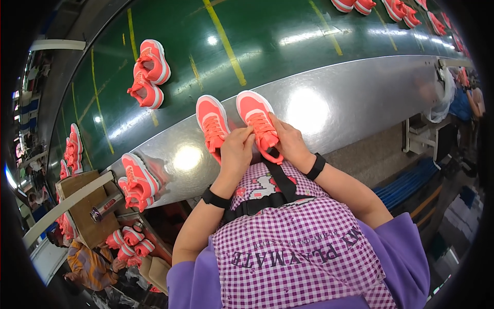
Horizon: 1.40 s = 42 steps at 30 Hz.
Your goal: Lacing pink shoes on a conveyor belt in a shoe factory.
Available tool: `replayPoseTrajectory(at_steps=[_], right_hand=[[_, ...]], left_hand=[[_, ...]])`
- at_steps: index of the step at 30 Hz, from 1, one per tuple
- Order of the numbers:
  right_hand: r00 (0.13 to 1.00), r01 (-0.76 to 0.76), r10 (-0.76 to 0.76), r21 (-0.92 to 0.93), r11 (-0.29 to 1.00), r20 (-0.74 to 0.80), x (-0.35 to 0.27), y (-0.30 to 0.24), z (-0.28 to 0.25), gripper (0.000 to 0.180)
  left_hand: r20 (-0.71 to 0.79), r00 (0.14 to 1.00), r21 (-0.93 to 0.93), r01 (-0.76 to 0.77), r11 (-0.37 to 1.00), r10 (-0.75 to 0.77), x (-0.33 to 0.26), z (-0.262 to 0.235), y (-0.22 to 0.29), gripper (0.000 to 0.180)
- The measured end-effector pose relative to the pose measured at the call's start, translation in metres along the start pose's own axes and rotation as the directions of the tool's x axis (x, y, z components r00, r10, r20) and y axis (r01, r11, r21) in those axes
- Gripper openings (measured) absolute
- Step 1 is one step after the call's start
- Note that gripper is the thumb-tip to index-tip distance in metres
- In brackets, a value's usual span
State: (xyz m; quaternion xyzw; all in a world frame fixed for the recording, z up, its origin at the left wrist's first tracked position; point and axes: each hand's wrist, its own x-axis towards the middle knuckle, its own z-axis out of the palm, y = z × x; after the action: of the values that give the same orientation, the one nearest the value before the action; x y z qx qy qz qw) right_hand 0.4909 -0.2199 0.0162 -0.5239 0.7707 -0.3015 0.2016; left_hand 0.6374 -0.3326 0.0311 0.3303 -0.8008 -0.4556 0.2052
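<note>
On the metal ledge in front of me, a coral-pink sneaker (255,114) with a white sole points its toe away from me. My right hand (291,142) grips this shoe along its right side, near the lacing. From the left, my left hand (237,150) has its fingers closed at the laces of the same shoe; the fingertips partly hide what they pinch. Just left of it lies a matching sneaker (211,119), its heel end covered in part by my left hand.
Beyond the steel ledge (355,98) runs a green belt (185,31) with yellow lines, carrying more sneakers (149,72). Another pair (138,180) rests on the ledge at left. A cardboard box (90,203) stands lower left, near another person (92,265) and piled shoes (131,242).
</note>
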Motion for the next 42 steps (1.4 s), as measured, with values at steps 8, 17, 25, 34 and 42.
replayPoseTrajectory(at_steps=[8, 17, 25, 34, 42], right_hand=[[1.0, 0.006, -0.006, -0.008, 1.0, 0.011, 0.001, 0.004, 0.0, 0.067], [1.0, -0.008, 0.01, -0.053, 0.999, 0.025, 0.0, 0.003, 0.0, 0.07], [1.0, -0.018, 0.019, -0.028, 0.999, 0.007, -0.002, 0.002, 0.001, 0.069], [0.991, -0.128, 0.128, 0.003, 0.992, 0.027, 0.001, -0.011, -0.011, 0.059], [0.999, -0.038, 0.038, -0.042, 0.998, -0.01, 0.0, -0.001, -0.003, 0.066]], left_hand=[[0.069, 0.895, -0.195, 0.445, 0.874, -0.44, 0.008, 0.001, 0.013, 0.019], [0.444, 0.782, -0.258, 0.579, 0.773, -0.437, 0.024, -0.003, -0.007, 0.021], [0.752, 0.606, -0.433, 0.75, 0.5, -0.258, 0.04, -0.027, -0.022, 0.016], [0.118, 0.971, 0.211, -0.229, 0.95, 0.208, 0.041, -0.043, 0.018, 0.015], [0.045, 0.996, 0.096, -0.087, 0.992, 0.083, 0.014, -0.008, 0.017, 0.022]])
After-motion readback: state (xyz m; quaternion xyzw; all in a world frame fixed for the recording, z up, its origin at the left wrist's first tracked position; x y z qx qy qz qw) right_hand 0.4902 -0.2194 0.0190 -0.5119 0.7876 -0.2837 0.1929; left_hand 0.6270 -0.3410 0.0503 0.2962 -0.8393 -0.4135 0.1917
